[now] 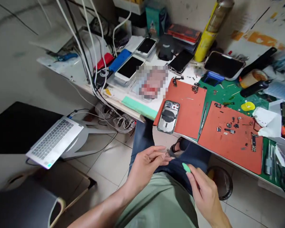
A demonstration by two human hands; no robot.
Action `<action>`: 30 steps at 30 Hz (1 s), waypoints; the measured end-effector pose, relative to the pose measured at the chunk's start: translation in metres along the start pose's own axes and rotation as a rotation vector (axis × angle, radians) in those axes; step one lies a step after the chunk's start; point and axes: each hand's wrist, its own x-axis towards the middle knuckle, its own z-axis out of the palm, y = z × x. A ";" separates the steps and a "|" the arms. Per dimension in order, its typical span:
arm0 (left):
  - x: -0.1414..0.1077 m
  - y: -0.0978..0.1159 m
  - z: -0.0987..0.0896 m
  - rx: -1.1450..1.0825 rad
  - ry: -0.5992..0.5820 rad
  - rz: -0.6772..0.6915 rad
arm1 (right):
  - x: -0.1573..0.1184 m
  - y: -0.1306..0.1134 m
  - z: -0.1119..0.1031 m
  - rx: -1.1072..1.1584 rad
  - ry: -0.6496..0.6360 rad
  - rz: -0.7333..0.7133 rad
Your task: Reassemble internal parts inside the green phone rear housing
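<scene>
My right hand (pixel 205 191) pinches a small green pointed piece (pixel 186 167), like a plastic pry pick, above my lap. To its left, my left hand (pixel 149 161) has its thumb and fingers pressed together. Something thin and dark seems to show at its fingertips, too small to make out. Beyond both hands, an opened phone housing (pixel 168 117) lies at the table's front edge, its inside facing up. It rests partly on an orange mat (pixel 190 107). Neither hand touches the table.
A second orange mat (pixel 230 139) carries several small phone parts. Tweezers (pixel 203 122) lie between the mats. Phones, including a white one (pixel 129 68), stand behind. White cables (pixel 92 47) hang at left, near a laptop (pixel 54 141). A round bin (pixel 219 183) is on the floor.
</scene>
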 end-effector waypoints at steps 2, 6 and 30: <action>-0.004 -0.011 -0.011 -0.021 0.010 -0.016 | -0.005 -0.004 0.007 -0.006 -0.020 0.028; -0.004 -0.032 -0.027 -0.037 0.006 -0.015 | -0.011 -0.007 0.021 0.005 -0.103 0.030; 0.016 -0.040 -0.027 -0.024 -0.053 -0.030 | -0.018 0.004 0.041 -0.212 0.011 -0.073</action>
